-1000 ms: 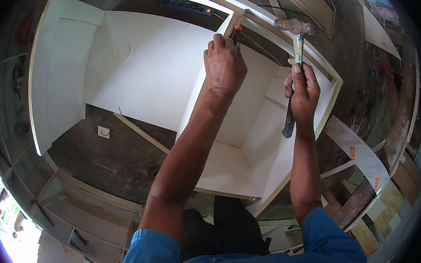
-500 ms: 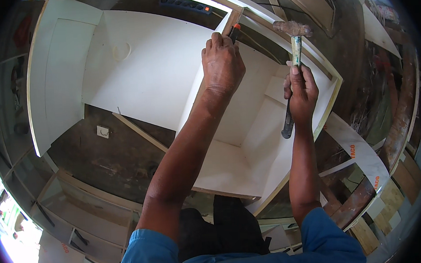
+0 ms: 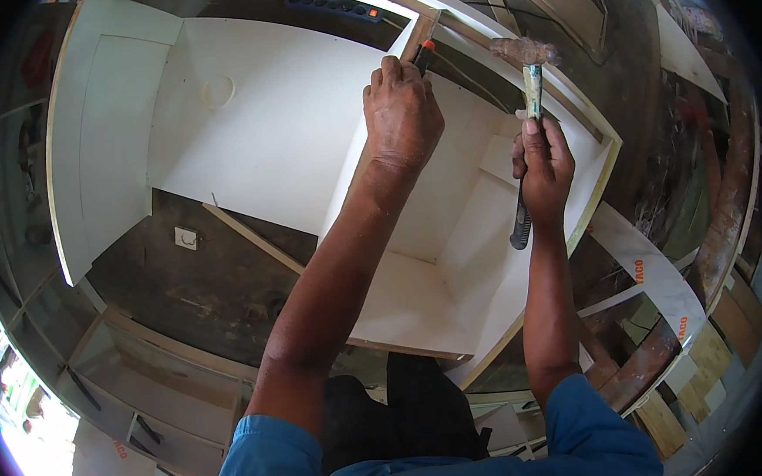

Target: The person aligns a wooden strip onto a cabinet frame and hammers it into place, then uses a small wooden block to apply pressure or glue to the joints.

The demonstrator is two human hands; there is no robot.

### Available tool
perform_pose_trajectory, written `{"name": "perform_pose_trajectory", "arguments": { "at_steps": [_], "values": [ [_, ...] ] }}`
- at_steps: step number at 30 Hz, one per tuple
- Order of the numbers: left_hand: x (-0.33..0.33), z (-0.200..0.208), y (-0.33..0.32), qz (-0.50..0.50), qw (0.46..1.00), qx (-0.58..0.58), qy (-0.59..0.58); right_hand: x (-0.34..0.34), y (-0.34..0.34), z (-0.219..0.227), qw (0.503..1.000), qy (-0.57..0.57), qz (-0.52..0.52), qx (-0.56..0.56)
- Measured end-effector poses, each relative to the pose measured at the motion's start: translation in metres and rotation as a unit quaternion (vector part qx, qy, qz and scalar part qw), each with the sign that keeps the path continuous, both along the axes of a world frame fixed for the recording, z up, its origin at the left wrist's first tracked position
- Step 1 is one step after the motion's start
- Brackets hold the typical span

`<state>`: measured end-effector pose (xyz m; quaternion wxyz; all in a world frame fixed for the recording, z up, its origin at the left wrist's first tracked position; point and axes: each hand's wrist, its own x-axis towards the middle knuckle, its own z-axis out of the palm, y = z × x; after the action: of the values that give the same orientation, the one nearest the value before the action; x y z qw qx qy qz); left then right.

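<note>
My left hand (image 3: pixel 402 110) is closed round a slim tool with a black and orange handle (image 3: pixel 425 54). It is at the top of the divider in a white cabinet carcass (image 3: pixel 251 115), close to the brown wooden edge (image 3: pixel 422 33). My fingers cover most of this tool, so its exact kind does not show. In my right hand (image 3: pixel 544 158) a hammer (image 3: pixel 524 52) stands upright, gripped partway along the handle. Its head is rusty, its shaft has pale and green paint, and the black grip end hangs below my fist. The hammer head is apart from the left hand's tool.
A black power strip (image 3: pixel 332 8) lies beyond the carcass. On the floor at left are a white socket box (image 3: pixel 186 238) and a wooden strip (image 3: pixel 254 239) reaching under my left arm. Another open cabinet frame (image 3: pixel 170 360) stands lower left. Wood offcuts (image 3: pixel 712 366) lie lower right.
The hammer has shifted very slightly left and up within the view. Both hands keep the same grip and otherwise stay nearly still.
</note>
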<state>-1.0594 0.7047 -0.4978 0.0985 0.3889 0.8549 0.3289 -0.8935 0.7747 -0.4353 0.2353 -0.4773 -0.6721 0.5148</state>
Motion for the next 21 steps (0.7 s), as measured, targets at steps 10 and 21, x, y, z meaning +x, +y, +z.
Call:
{"name": "perform_pose_trajectory", "arguments": {
  "at_steps": [10, 21],
  "values": [
    [0.000, 0.002, 0.001, 0.012, 1.000, -0.002, -0.003, -0.036, 0.014, 0.000, 0.999, -0.023, 0.013, 0.048],
    [0.001, 0.002, 0.002, 0.011, 1.000, -0.001, 0.008, -0.049, 0.040, -0.036, 0.947, -0.160, 0.126, 0.249]
  ]
}}
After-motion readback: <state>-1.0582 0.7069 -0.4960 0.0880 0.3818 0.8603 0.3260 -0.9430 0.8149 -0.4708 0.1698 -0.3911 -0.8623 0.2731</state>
